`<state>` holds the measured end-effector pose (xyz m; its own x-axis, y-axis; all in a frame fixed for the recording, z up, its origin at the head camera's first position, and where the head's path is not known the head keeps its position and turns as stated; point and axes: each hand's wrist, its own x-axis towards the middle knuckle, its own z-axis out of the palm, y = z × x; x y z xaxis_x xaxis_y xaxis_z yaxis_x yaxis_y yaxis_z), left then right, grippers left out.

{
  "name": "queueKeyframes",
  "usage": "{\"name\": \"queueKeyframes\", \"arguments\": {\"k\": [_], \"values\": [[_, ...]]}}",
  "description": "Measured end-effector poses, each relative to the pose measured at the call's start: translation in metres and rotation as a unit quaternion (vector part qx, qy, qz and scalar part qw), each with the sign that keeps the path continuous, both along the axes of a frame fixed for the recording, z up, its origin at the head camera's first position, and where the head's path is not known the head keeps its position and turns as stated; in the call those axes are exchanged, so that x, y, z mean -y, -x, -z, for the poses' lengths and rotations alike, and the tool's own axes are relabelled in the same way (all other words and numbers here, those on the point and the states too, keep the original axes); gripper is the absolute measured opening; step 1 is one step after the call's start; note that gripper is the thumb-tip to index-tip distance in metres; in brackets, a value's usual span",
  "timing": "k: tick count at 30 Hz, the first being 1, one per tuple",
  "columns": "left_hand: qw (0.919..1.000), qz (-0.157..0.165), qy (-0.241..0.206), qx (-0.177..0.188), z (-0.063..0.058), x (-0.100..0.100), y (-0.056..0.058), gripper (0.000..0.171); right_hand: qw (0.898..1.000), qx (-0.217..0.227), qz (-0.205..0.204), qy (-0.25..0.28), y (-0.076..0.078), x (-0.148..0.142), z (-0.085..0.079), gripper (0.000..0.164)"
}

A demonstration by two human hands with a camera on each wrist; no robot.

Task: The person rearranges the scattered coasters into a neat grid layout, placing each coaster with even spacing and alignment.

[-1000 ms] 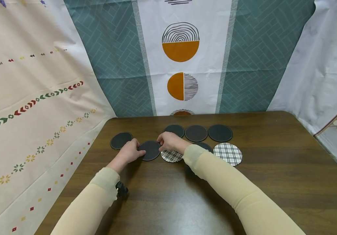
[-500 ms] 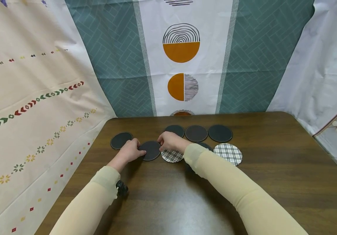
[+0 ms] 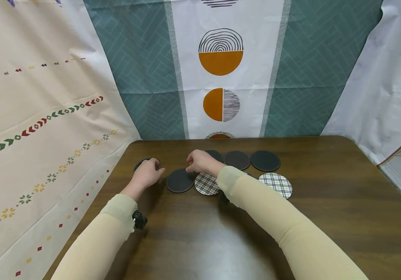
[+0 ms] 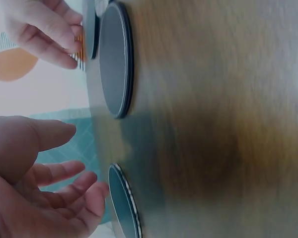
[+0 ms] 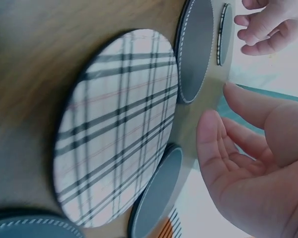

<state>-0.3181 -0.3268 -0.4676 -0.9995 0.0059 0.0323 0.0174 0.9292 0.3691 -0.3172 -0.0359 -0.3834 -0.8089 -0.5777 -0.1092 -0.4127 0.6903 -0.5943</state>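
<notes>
In the head view a round dark coaster (image 3: 180, 181) lies flat on the table between the two hands. My left hand (image 3: 147, 174) hovers to its left, over another dark coaster (image 4: 123, 201); the left wrist view shows its fingers loosely bent, holding nothing. Right of the middle coaster lies a plaid coaster (image 5: 119, 129), white with black lines. Just above these two is my right hand (image 3: 203, 161), with relaxed fingers and nothing between thumb and fingertips. It partly covers a dark coaster (image 3: 214, 155) behind it.
Two more dark coasters, one brownish (image 3: 236, 160) and one black (image 3: 265, 160), lie in the back row. A second plaid coaster (image 3: 276, 184) sits at the right, and my right forearm hides part of the group. The brown wooden table (image 3: 326, 186) meets hanging cloths behind.
Both hands have let go of the middle dark coaster. My left hand has drawn away to the left, and my right hand has lifted slightly. The head view has shifted a little.
</notes>
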Motion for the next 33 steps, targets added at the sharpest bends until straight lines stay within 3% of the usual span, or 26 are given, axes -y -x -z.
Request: {"name": "queueKeyframes", "arguments": {"k": [1, 4, 5, 8, 10, 13, 17, 21, 25, 33], "values": [[0.9999, -0.006, 0.009, -0.007, -0.002, 0.002, 0.0, 0.06, 1.0, -0.003, 0.003, 0.0, 0.001, 0.003, -0.001, 0.048], [0.9997, -0.019, 0.011, 0.011, -0.022, 0.001, -0.01, 0.067, 1.0, -0.011, 0.012, 0.003, 0.004, 0.011, -0.001, 0.048], [0.9996, -0.021, 0.017, -0.002, -0.023, 0.004, -0.01, 0.066, 1.0, -0.012, 0.014, 0.004, 0.005, 0.013, -0.001, 0.048], [0.9988, -0.031, -0.001, 0.038, -0.049, 0.001, -0.026, 0.068, 1.0, -0.015, 0.015, 0.008, 0.007, 0.022, 0.0, 0.047], [0.9982, -0.043, 0.001, 0.042, -0.053, 0.007, -0.027, 0.066, 1.0, -0.018, 0.015, 0.011, 0.008, 0.029, 0.002, 0.047], [0.9974, -0.064, 0.012, 0.031, -0.036, 0.032, -0.011, 0.065, 0.999, -0.021, 0.017, 0.019, 0.009, 0.037, 0.003, 0.045], [0.9971, -0.072, 0.023, 0.012, 0.013, 0.084, 0.029, 0.067, 0.999, -0.017, 0.025, 0.027, 0.012, 0.047, 0.007, 0.044], [0.9971, -0.069, 0.012, 0.031, 0.04, 0.116, 0.051, 0.069, 0.999, -0.011, 0.034, 0.026, 0.014, 0.055, 0.009, 0.043], [0.9969, -0.069, 0.014, 0.036, 0.05, 0.129, 0.058, 0.071, 0.999, -0.012, 0.04, 0.02, 0.014, 0.061, 0.01, 0.041], [0.9963, -0.074, 0.008, 0.042, 0.05, 0.13, 0.054, 0.064, 0.999, -0.009, 0.051, 0.001, 0.014, 0.077, 0.008, 0.041]]}}
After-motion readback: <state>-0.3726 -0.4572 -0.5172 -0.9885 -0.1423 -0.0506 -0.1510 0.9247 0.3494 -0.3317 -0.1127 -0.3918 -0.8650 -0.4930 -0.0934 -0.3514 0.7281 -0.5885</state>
